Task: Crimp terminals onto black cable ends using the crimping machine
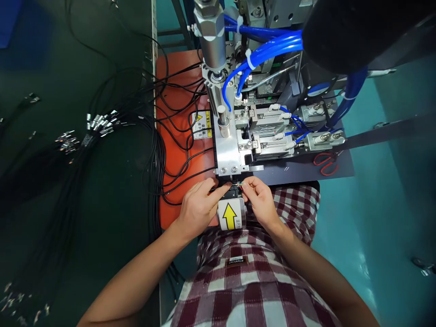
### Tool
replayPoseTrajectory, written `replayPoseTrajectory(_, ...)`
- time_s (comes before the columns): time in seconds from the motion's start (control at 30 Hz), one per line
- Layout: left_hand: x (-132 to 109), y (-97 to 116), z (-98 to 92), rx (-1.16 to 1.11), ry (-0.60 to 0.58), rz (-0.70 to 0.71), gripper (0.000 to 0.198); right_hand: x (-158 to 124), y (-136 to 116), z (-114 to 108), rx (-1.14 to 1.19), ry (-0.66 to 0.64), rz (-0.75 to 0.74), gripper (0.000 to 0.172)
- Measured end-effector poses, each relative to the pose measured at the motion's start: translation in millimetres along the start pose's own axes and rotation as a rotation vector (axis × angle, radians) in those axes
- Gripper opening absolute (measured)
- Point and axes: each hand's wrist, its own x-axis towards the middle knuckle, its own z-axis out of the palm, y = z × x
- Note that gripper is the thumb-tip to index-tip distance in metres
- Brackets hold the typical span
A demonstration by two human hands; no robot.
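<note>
At the front of the machine, both hands meet over a small black fixture (pixel 232 193). My left hand (pixel 199 206) is closed, its forefinger reaching along to a thin black cable end (pixel 233 184); the exact grip is partly hidden. My right hand (pixel 260 197) pinches the fine coloured wires (pixel 240 185) at the cable's tip, where red, green and white show. Just below the fingers is a white label with a yellow arrow (pixel 230 215). Above them stands the machine's metal block (pixel 228 152), with a vertical cylinder (pixel 214 45) over it.
Several black cables (pixel 185 145) run across the orange plate (pixel 173 200) into the machine. A cable bundle with metal connectors (pixel 102 123) lies on the dark table (pixel 112 227) at left. Blue air hoses (pixel 275 45) arch overhead. Red-handled scissors (pixel 327 163) lie at right.
</note>
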Motion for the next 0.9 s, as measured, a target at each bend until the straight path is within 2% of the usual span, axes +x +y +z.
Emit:
replayPoseTrajectory(0.4, 0, 1, -1.0, -0.043, -0.014, -0.028, 0.029, -1, 3, 2, -0.193, 0.058, -0.124, 0.016)
replayPoseTrajectory(0.73, -1, -1, 0.8, -0.05, -0.013, -0.038, 0.028, 4, 11, -2, -0.479, 0.122, -0.517, 0.01)
replayPoseTrajectory(0.9, 1, 9, -7.3, -0.15, 0.009, -0.108, 0.029, -1, -5, -4, -0.485, 0.086, -0.584, 0.009)
